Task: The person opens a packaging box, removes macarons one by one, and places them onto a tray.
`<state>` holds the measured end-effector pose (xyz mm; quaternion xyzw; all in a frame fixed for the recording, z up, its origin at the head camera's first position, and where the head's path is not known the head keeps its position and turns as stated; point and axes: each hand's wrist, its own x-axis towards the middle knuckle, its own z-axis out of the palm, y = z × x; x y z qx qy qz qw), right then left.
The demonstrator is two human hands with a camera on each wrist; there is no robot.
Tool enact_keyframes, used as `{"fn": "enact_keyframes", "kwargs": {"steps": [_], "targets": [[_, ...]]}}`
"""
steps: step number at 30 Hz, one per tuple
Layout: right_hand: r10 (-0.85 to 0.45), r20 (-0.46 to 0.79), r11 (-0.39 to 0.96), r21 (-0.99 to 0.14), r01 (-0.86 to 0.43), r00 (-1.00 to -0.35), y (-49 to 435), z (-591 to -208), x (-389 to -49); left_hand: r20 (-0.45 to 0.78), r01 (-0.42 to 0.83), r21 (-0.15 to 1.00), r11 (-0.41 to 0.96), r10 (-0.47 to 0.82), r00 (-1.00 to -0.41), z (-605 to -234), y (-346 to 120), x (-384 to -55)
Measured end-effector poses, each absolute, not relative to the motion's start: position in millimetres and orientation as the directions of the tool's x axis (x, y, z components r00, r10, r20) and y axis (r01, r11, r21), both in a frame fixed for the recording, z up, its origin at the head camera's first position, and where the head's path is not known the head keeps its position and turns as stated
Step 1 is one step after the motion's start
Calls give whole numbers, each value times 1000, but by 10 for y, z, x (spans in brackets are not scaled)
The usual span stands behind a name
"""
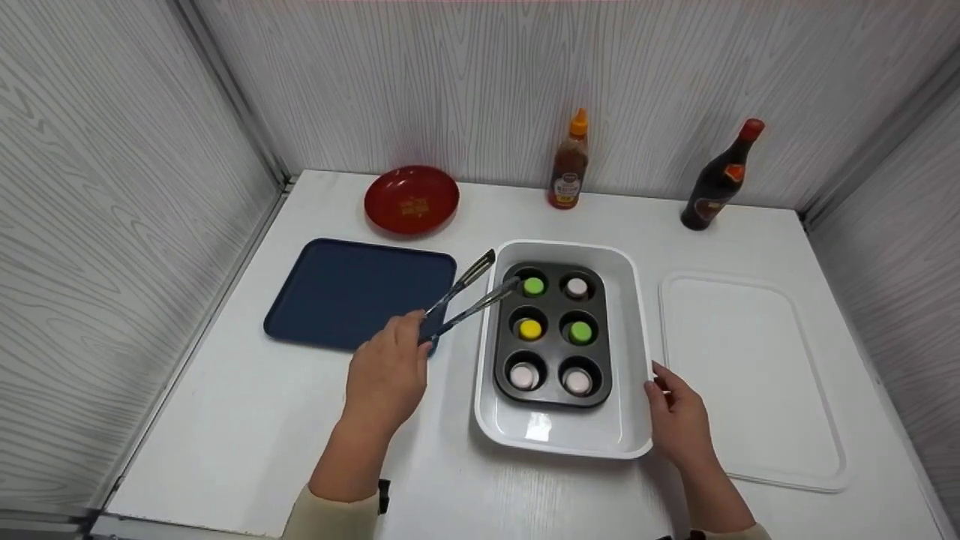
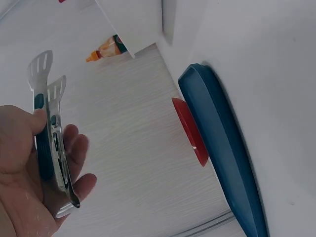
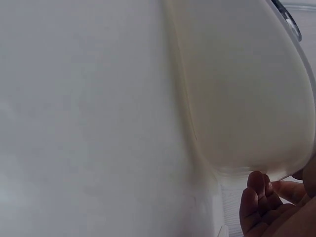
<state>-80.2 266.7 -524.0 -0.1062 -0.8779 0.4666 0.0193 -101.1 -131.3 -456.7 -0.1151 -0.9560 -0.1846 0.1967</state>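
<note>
Steadying the white bin (image 1: 630,337) seems to be the work of the right hand (image 1: 679,416), which grips its right rim at the lower right of the frame. Left of centre, the left hand (image 1: 386,375) grasps metal tongs (image 1: 480,303), their arms spread. Right of centre, the dark muffin pan (image 1: 551,352) lies in the bin, one round piece (image 1: 534,286) in each of its six cups. The step in hand looks like positioning the tongs; picking up a piece would call for both tips over one cup, then a gentle squeeze. One tip overlaps the pan's upper-left corner, but whether it touches is unclear. The right wrist view cuts off part of its hand, and what the pieces are made of cannot be told.
</note>
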Motion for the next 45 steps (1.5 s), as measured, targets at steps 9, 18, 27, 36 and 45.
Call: {"fn": "enact_keyframes", "kwargs": {"steps": [9,18,27,36,45], "targets": [[206,-58,534,-830,162,-977,2673,-5262,-794,502,393,306,867,204,-840,-4681,-1136,-1038],[212,-66,536,-826,173,-975,2670,-5254,-786,438,426,316,848,268,-858,-4656,-929,-1057],[217,-68,533,-827,176,-974,2661,-5237,-782,306,434,313,845,342,-888,-4694,-722,-1074],[224,-37,520,-841,151,-974,2656,-5278,-776,191,442,263,857,403,-895,-4697,-524,-1085],[232,-50,520,-838,167,-972,2651,-5273,-773,140,450,248,858,428,-893,-4732,-478,-1109]]}}
